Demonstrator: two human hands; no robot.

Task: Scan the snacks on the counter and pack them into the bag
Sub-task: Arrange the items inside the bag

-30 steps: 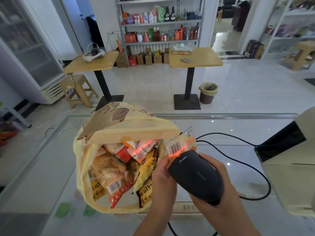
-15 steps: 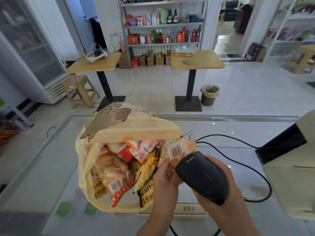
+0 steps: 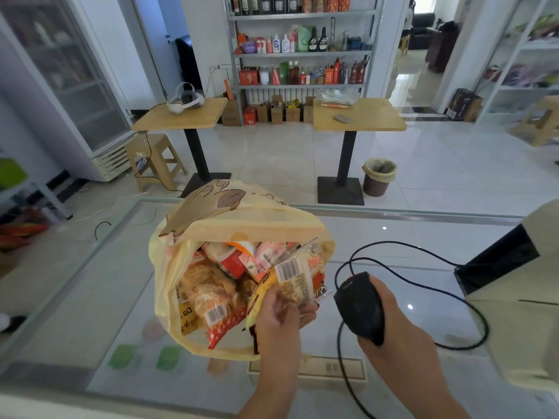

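Both hands are busy w/ one thing each. Left hand point(image 3: 282, 309) is pinched shut on a small snack pack point(image 3: 298, 279), thumb and fingers clamped on its bottom end. It holds the pack up w/ the stripy barcode sticker facing the person, prob. so the lines are easy to read. Right hand point(image 3: 390, 325) is wrapped tight round the black scanner point(image 3: 361, 305), front end tipped up and away. Its black cord point(image 3: 423, 255) loops over the glass counter point(image 3: 393, 237) to the right.

The snack pack sits right at the mouth of the yellow bag point(image 3: 242, 225), just in front of the other snacks. It is just beside the scanner, not touching it; a gap shows between them. No red light shows on the sticker, so I think the scan part is done and the pack goes in the bag next.

The bag lies on the counter w/ its open mouth tipped toward the person, so things can slide in easy. It looks quite full: lots of packs piled inside point(image 3: 211, 294). I see no loose snacks left on the counter, so this may be the last one.
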